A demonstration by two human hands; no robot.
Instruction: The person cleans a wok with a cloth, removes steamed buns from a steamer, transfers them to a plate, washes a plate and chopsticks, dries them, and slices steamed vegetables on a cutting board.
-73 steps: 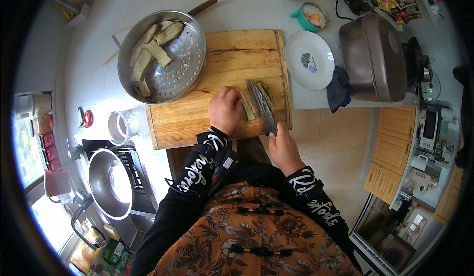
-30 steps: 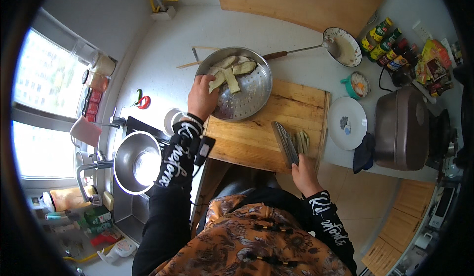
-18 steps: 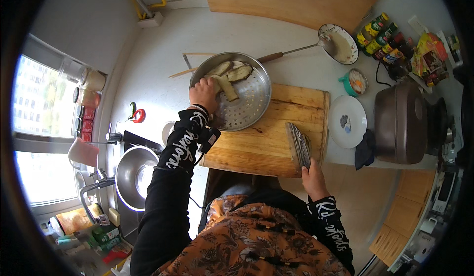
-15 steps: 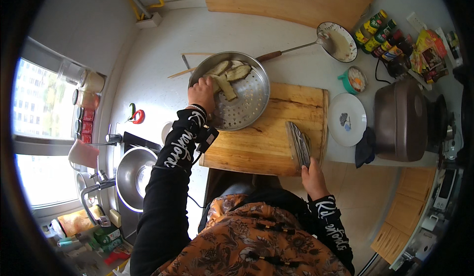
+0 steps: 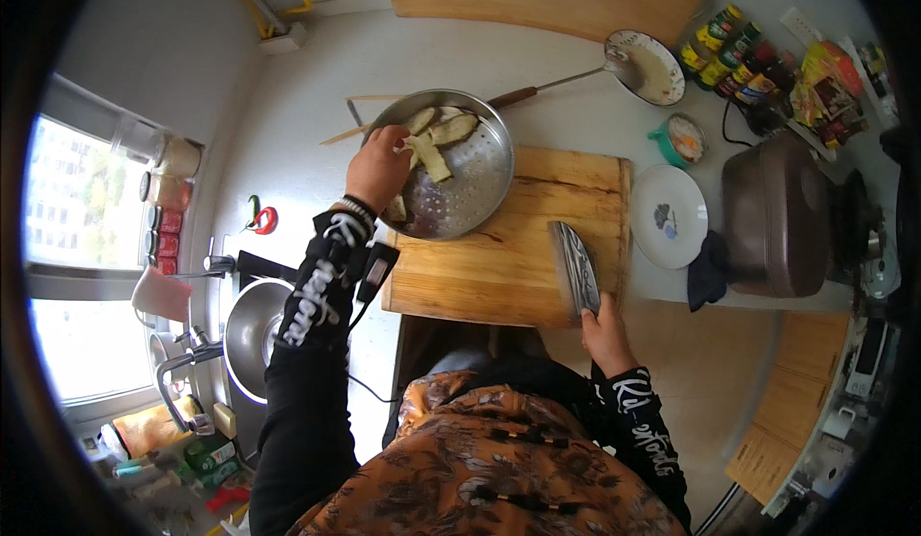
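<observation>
A round perforated metal steamer tray (image 5: 465, 195) overlaps the far left of the wooden cutting board (image 5: 499, 277). Several pale eggplant slices (image 5: 454, 130) with dark skin edges lie in its far part. Over the tray's left side is my left hand (image 5: 377, 166), its fingers curled down beside the slices; whatever they pinch is hidden. A smaller piece of eggplant (image 5: 396, 209) shows under the wrist. My right hand (image 5: 607, 337) is closed round the handle of a broad kitchen knife (image 5: 576, 267), whose blade is over the right part of the board.
Right of the board are a white plate (image 5: 669, 217), a green cup (image 5: 676, 142) and a brown rice cooker (image 5: 775, 214). A ladle (image 5: 552, 85) reaches to a patterned bowl (image 5: 657, 68) at the back. Red and green chillies (image 5: 263, 219) lie left, near a sink basin (image 5: 257, 334).
My left hand has shifted slightly left across the tray, uncovering a small eggplant piece near its rim. The knife stays in my right hand, with its blade turned a little.
</observation>
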